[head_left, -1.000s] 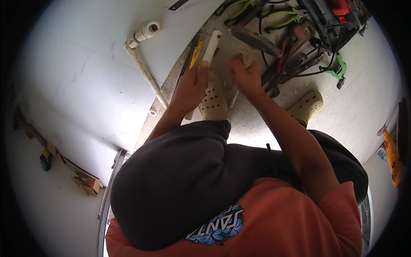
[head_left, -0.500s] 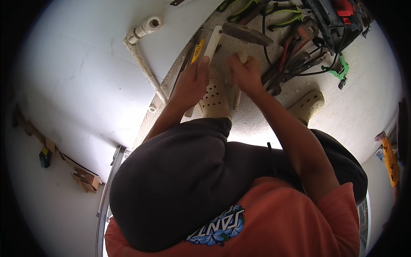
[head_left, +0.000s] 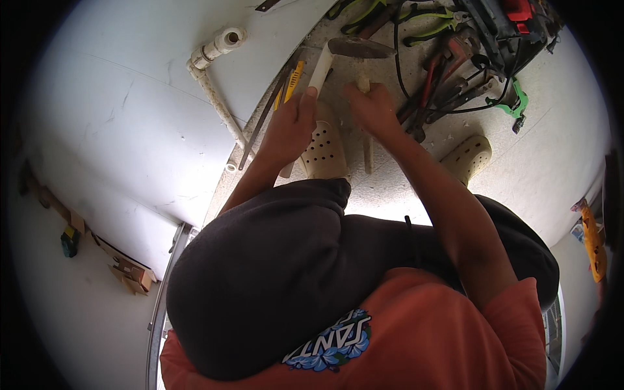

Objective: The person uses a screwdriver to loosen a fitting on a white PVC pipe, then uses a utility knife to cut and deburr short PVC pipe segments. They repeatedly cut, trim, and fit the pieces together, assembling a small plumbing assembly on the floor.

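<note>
My left hand (head_left: 290,130) is closed round a long, flat, pale strip (head_left: 321,68). The strip's upper end sticks out past my thumb, and its lower end shows below the hand. In my right hand (head_left: 374,112) is a hammer (head_left: 361,48) with a dark, worn head and a light wooden handle. The handle's lower end hangs beneath my fist. At its left tip the hammer head meets or overlaps the top of the strip; I cannot tell whether they touch. A yellow slotted piece (head_left: 293,83) and a thin dark strip (head_left: 263,120) lie just left of my left hand.
Pliers with green grips (head_left: 435,26), a red pipe wrench (head_left: 448,55), a black tool bag (head_left: 500,39) and a green clamp-like tool (head_left: 518,104) lie beyond and right. A dirty white pipe with an elbow (head_left: 218,97) rests on the white panel at left. My shoes (head_left: 325,153) stand close by.
The hammer head has moved left and slightly down onto the strip's upper end, and its handle has swung more upright. The thin dark strip and yellow piece have shifted a little left.
</note>
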